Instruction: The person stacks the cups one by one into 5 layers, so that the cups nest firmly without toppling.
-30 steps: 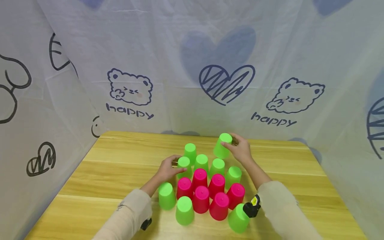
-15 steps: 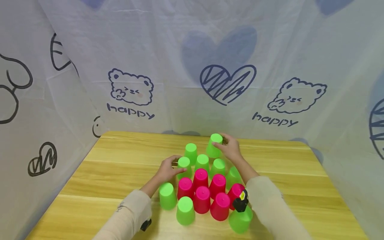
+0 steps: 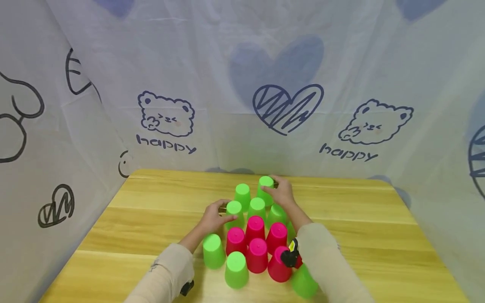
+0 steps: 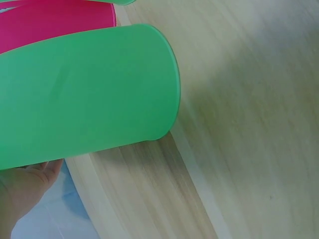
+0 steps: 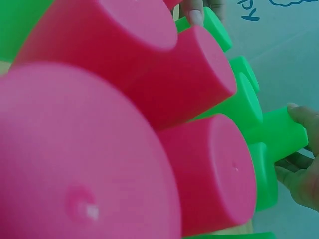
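Green and red plastic cups stand upside down in a cluster on the wooden table. My right hand [image 3: 282, 192] grips a green cup [image 3: 265, 191] at the back of the group, thumb and fingers on its sides; whether its rim touches the table is hidden. My left hand [image 3: 212, 218] holds another green cup [image 3: 234, 213] at the left, thumb on the near side. Between them are a back green cup [image 3: 242, 196] and a middle green cup [image 3: 257, 210]. In the right wrist view, the right hand [image 5: 305, 179] pinches its green cup [image 5: 279, 133].
Several red cups [image 3: 258, 256] fill the middle of the cluster. Green cups stand in front, one at the left [image 3: 214, 251], one nearer [image 3: 236, 270], one partly under the right sleeve [image 3: 305, 283]. A printed cloth [image 3: 227, 139] hangs behind the wooden table [image 3: 379, 235].
My right hand has carried its green cup left and slightly down, towards the back green cup. The left hand stays around its cup; the view has tilted slightly.
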The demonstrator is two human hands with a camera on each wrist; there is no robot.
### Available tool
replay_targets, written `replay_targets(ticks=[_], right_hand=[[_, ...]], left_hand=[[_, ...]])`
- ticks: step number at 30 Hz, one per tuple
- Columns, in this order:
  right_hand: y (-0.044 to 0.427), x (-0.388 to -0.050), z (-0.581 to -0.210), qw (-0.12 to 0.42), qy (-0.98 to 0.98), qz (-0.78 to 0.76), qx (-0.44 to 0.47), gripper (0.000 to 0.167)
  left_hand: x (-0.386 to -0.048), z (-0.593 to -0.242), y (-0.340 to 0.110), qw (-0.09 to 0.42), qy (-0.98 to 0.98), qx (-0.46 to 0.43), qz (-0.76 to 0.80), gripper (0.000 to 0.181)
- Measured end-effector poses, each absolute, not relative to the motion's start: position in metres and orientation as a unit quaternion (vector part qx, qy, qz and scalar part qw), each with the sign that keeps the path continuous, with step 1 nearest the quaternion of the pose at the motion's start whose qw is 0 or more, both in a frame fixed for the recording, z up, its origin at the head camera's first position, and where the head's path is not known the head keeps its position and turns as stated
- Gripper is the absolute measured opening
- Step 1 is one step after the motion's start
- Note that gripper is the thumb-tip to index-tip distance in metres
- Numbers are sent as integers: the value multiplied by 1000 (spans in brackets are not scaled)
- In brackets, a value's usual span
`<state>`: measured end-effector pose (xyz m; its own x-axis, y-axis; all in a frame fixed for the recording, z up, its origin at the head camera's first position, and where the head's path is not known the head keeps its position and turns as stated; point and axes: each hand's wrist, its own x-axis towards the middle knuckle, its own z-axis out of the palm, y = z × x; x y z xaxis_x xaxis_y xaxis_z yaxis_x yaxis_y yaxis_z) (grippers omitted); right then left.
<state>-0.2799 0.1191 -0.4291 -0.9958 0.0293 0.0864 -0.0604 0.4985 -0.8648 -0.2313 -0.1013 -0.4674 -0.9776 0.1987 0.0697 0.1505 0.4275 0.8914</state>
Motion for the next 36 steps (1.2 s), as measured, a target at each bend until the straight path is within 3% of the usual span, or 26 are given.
replay_targets(ticks=[10, 15, 24, 32, 36], right_hand=[[117, -288, -444, 0, -873, 488, -4, 52], [124, -309, -473, 16, -880, 474, 35, 56], [113, -287, -446, -20, -908, 417, 36, 53], [136, -362, -548, 46, -920, 380, 85, 63], [141, -385, -577, 55, -925, 366, 90, 66]], left_hand=[[-231, -467, -100, 16, 843, 112, 527, 45], [-232, -468, -101, 16, 841, 110, 530, 45], [-230, -467, -101, 22, 842, 112, 527, 46], [-231, -467, -100, 22, 848, 115, 517, 47], [-230, -467, -101, 23, 849, 118, 515, 47]])
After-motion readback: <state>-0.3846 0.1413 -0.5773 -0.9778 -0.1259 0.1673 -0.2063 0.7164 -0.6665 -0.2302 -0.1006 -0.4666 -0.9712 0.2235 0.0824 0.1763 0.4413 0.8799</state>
